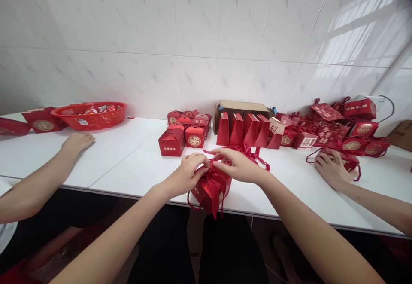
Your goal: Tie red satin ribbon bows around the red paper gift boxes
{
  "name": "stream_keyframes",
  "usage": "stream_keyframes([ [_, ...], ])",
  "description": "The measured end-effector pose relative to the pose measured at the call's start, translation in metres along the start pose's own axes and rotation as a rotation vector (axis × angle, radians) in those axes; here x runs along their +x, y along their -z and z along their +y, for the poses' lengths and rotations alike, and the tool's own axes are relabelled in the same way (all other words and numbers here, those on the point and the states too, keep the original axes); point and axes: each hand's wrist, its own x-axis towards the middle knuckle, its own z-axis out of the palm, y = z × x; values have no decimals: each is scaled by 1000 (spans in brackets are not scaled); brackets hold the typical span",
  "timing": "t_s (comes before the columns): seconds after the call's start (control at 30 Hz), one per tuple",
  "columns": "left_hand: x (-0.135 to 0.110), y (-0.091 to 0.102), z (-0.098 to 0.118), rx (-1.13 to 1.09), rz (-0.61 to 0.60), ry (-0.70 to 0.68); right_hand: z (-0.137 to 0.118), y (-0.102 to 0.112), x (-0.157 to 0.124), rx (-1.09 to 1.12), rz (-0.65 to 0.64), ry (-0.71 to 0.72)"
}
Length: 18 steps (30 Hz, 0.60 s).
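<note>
In front of me at the table's near edge stands a red gift box (pixel 199 193) with cord handles at its sides. A red ribbon (pixel 213 189) is gathered on its top, and its tails hang down the near face. My left hand (pixel 189 170) is closed on the ribbon with thumb and fingers from the left. From the right, my right hand (pixel 236 166) pinches the same ribbon, fingers curled over the top of the box. The fingertips partly cover the knot. Just behind my right hand lie more loose red ribbons (pixel 247 151).
Small red boxes (pixel 171 142) stand ahead, with tall red boxes (pixel 236 129) before a cardboard box (pixel 246 104). A red basket (pixel 93 120) of wrapped sweets is left. Co-workers' hands rest at left (pixel 77 142) and on a red box at right (pixel 334 168). Red boxes (pixel 350 129) pile behind.
</note>
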Motion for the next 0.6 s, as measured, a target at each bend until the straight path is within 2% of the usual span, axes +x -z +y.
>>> stream_keyframes([
  [0.1, 5, 9, 3, 126, -74, -55, 8, -7, 16, 90, -35, 25],
  [0.23, 6, 17, 5, 224, -126, -54, 13, -11, 14, 151, 4, 83],
  [0.3, 4, 18, 4, 252, -131, -40, 16, -10, 8, 100, -31, 123],
  [0.47, -1, 22, -2, 304, -133, -2, 25, -12, -4, -206, -83, 292],
  [0.6, -1, 24, -4, 239, -166, 57, 33, -13, -6, -232, -118, 323],
])
